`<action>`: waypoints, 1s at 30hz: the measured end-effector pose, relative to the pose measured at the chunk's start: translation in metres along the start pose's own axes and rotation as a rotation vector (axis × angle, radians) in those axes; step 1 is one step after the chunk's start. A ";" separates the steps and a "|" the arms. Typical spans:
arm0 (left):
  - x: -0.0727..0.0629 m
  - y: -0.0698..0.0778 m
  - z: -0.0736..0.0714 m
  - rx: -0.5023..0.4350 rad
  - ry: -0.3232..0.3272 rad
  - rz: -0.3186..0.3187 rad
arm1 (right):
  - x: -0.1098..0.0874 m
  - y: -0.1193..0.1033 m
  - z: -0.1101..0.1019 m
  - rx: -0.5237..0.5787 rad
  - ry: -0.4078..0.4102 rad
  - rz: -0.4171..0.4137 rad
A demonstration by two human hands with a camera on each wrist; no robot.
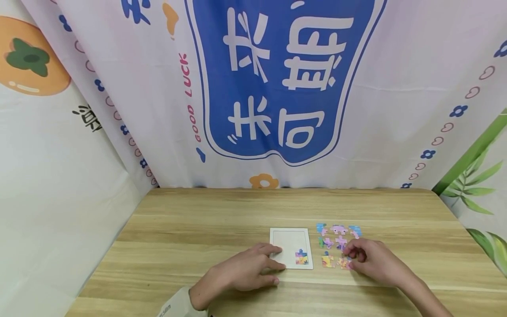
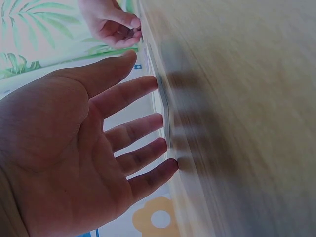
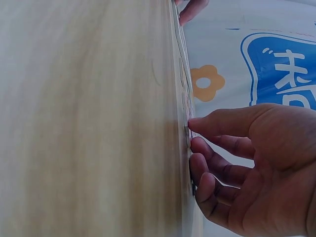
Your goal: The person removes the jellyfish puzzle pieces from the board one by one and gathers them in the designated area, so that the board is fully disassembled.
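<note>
A white puzzle tray lies on the table, with one colourful puzzle piece in its lower right corner. My left hand rests at the tray's left side, fingers spread and fairly straight; the left wrist view shows its fingertips on the tray's edge and the table beside it. To the right of the tray, my right hand has its thumb and curled index finger at the side of a yellow-pink puzzle piece, pinching it. The right wrist view shows this grip low over the tabletop, the piece partly hidden.
Other loose pieces lie right of the tray: a yellow one, a purple one, a blue-cornered one and more. The wooden table ends at a printed curtain behind; another hanging cloth stands at left.
</note>
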State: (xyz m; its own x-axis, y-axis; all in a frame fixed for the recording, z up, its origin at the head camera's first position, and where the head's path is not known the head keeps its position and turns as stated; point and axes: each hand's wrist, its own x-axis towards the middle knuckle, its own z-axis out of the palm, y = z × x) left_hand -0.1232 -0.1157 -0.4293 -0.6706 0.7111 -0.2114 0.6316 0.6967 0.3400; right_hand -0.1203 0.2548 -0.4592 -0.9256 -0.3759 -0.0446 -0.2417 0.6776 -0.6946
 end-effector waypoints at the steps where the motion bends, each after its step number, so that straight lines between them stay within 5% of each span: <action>1: 0.000 0.000 0.000 -0.002 0.001 -0.001 | 0.000 0.000 0.000 0.000 -0.001 0.003; 30: 0.001 0.000 0.000 0.005 0.009 0.007 | 0.003 -0.006 0.002 -0.023 0.019 -0.010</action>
State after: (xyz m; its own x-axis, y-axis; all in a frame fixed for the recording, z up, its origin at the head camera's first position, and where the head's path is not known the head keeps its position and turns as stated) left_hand -0.1237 -0.1154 -0.4291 -0.6697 0.7148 -0.2012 0.6379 0.6925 0.3369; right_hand -0.1213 0.2481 -0.4562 -0.9284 -0.3707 -0.0234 -0.2577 0.6882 -0.6782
